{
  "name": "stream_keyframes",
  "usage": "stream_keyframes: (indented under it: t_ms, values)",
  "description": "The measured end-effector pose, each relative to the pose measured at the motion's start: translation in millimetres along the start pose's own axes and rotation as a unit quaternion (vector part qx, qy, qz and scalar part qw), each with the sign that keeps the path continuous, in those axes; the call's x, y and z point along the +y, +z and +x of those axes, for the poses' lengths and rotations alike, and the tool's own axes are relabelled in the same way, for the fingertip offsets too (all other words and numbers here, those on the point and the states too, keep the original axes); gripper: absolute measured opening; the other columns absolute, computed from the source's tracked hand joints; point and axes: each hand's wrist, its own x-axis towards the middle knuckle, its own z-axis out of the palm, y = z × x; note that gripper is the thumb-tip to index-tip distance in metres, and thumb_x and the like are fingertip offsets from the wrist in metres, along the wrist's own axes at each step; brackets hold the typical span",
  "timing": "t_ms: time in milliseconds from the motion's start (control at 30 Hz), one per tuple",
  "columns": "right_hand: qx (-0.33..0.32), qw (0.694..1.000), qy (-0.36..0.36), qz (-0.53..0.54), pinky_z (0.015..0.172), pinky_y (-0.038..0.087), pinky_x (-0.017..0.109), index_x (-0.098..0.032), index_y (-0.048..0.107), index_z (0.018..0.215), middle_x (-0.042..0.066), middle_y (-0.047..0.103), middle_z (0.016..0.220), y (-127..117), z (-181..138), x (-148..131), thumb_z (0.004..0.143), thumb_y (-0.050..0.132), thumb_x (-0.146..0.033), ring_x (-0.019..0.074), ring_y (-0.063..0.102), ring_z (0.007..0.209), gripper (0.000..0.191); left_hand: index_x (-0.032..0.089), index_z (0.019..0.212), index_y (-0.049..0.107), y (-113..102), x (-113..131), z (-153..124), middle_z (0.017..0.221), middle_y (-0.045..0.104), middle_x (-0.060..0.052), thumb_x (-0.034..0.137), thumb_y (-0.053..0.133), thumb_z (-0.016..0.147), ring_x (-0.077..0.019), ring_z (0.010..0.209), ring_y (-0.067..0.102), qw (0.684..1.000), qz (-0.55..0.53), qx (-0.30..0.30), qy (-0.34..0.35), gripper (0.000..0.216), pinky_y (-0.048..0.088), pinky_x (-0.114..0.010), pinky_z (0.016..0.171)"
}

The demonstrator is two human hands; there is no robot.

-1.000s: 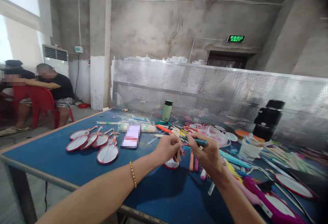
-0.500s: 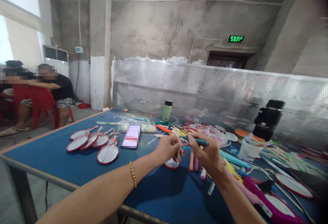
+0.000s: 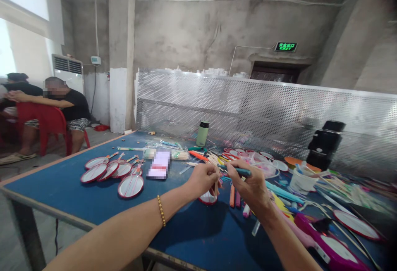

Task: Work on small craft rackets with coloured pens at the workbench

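My left hand (image 3: 202,179) is closed on the wooden stick handle of a small red-rimmed paddle fan (image 3: 208,197), which hangs below my fingers just above the blue table (image 3: 77,196). My right hand (image 3: 249,185) is closed around a teal pen-like tool (image 3: 240,171), with its tip held close to the stick at my left fingers. A gold bead bracelet (image 3: 160,210) sits on my left wrist.
Several finished red-rimmed fans (image 3: 113,172) lie in a row at the left. Loose sticks, markers and fan parts (image 3: 235,198) litter the middle and right. A green flask (image 3: 202,134), a white cup (image 3: 300,181) and a black device (image 3: 324,144) stand behind. People sit by a red chair (image 3: 46,124).
Both hands stay nearly still; the teal tool shifts slightly at the stick. A person at far left has moved a little.
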Motion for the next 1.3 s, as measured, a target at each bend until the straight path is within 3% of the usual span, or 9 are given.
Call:
stream_keyframes:
  t_ms: [1300]
  values:
    - [0.018,1.000,-0.003,-0.015,0.056,0.047,0.025,-0.018,0.068,0.074,0.002,0.068,0.065,-0.8,2.3,-3.3,0.089,0.056,-0.033,0.0133,0.060,0.057,0.025,0.017,0.063,0.052,1.9,1.3,-0.9,0.052,0.061,0.002,0.022,0.053,0.078,-0.0115,0.039,0.057,1.000,-0.001,0.002,-0.005,0.015,0.045,-0.021,0.039]
